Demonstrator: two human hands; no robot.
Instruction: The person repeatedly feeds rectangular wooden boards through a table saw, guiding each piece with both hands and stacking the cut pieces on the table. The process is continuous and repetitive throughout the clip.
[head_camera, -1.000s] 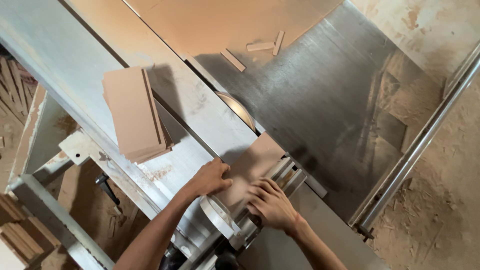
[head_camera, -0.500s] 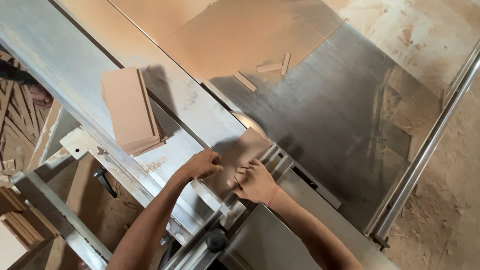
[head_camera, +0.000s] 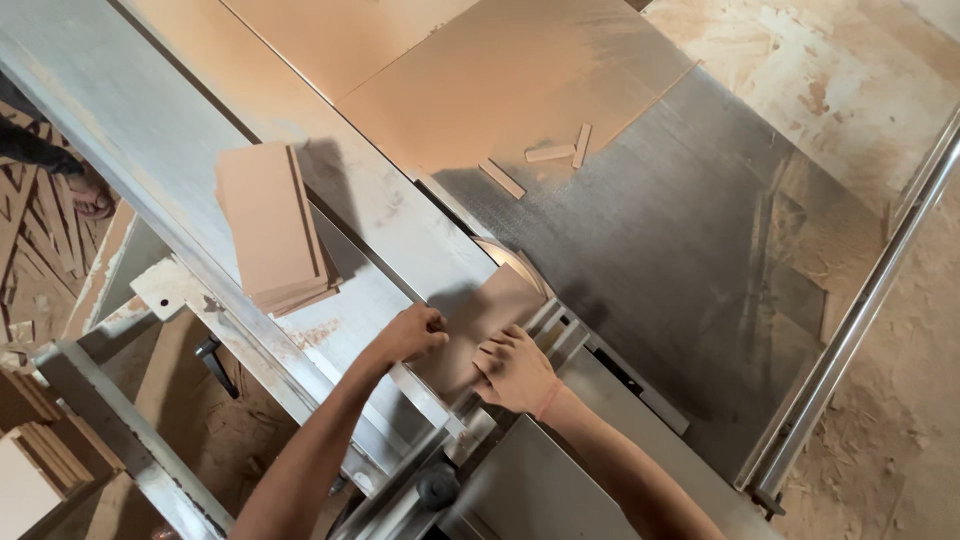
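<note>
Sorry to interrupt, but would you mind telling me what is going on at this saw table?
A person presses a small brown board flat on the saw table, right beside the round blade. The left hand grips its near-left edge; the right hand lies flat on top. A stack of similar boards sits to the left, and three thin offcuts lie beyond the blade.

Stacked boards (head_camera: 272, 228) rest left; three offcuts (head_camera: 551, 153) lie beyond.

Getting warm, fairly bright, even light, sharp focus throughout. Seeing a dark shadow right of the stacked boards (head_camera: 272, 228), soft glare on the steel saw table (head_camera: 700, 250). Noticing mild stretch at edges.
</note>
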